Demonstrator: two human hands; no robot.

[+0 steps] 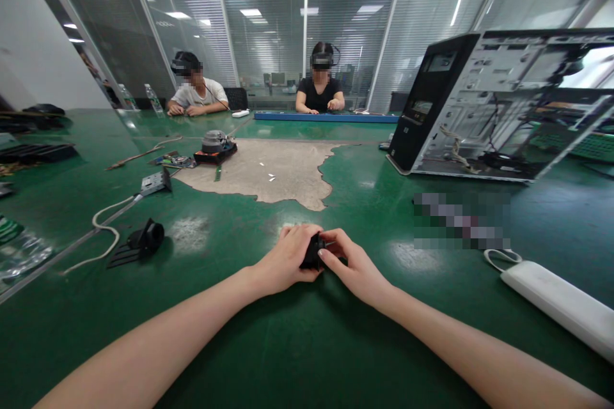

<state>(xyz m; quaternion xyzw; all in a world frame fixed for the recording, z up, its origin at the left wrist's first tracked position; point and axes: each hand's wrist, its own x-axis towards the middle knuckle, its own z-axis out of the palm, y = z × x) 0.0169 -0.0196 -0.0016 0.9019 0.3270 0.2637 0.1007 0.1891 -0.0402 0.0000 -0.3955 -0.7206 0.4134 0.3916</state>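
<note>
Between my hands, just above or on the green table (268,345), is a small black part (313,253); its exact kind is hard to make out. My left hand (290,259) wraps around its left side, with the fingers over the far side and the thumb below. From the right, my right hand (352,262) pinches a rounded black end of the same part between thumb and fingers. My palms and fingers hide much of it.
An open computer case (432,108) stands at the right, near a white power adapter-like block (561,300). Left are a black plastic piece (144,239), a metal bracket (154,183) with a cord, and a plastic bottle (22,249). A heatsink fan (215,144) sits farther back. Two people sit opposite.
</note>
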